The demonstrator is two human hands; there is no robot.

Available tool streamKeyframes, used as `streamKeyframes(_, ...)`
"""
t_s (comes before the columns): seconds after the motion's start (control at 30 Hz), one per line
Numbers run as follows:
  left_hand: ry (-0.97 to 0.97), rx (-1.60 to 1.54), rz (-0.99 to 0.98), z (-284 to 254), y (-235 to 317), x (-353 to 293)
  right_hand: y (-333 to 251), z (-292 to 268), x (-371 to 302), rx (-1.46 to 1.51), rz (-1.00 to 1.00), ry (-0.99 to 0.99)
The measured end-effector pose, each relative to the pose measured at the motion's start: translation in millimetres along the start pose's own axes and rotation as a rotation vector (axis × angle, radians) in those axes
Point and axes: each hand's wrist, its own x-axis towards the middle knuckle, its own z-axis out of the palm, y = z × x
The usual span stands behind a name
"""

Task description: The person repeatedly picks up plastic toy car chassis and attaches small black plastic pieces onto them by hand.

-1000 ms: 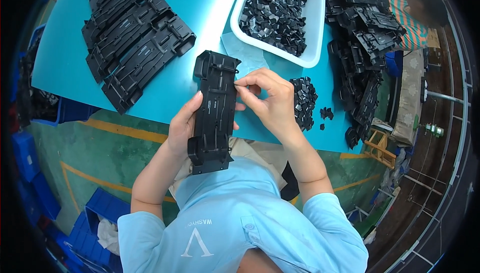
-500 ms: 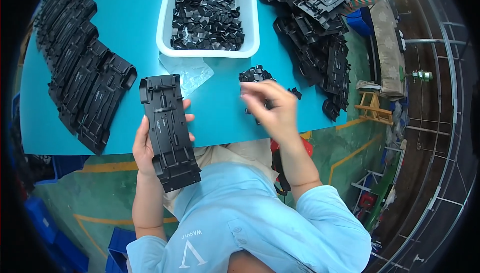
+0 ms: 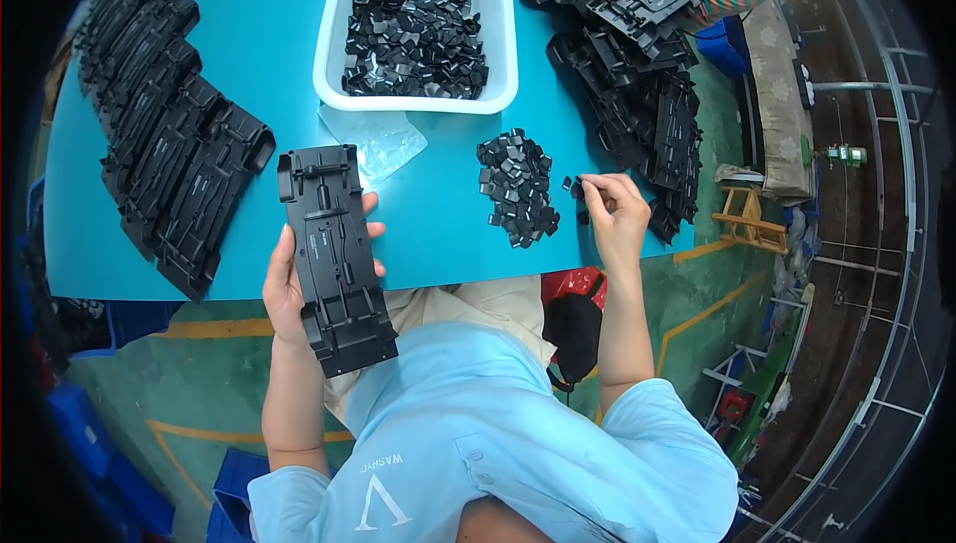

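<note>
Black panel (image 3: 334,259) — clasped in left grip (image 3: 285,289) | right grip (image 3: 619,216) — moved from pile (image 3: 516,189) to loose bits (image 3: 568,183), pinch unclear

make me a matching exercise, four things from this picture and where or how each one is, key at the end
1. long black moulded plastic part
2. white rectangular plastic tub
3. heap of small glossy black plastic pieces
4. thin clear plastic sheet

A. lies at the tub's near edge
B. gripped in the left hand
C. just left of the right hand
D. holds many loose black bits

Pairs: 1-B, 2-D, 3-C, 4-A
</note>
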Motion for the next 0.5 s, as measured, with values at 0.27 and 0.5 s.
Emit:
streamKeyframes(0.27, 0.058, 0.033, 0.003, 2.4, 1.7, 1.2, -36.2, 13.1, 15.7, 0.832, 0.362, -0.241)
streamKeyframes(0.5, 0.01, 0.019, -0.002, -2.7, 2.9, -1.6, -56.7, 42.4, 22.2, 0.816, 0.235, -0.373)
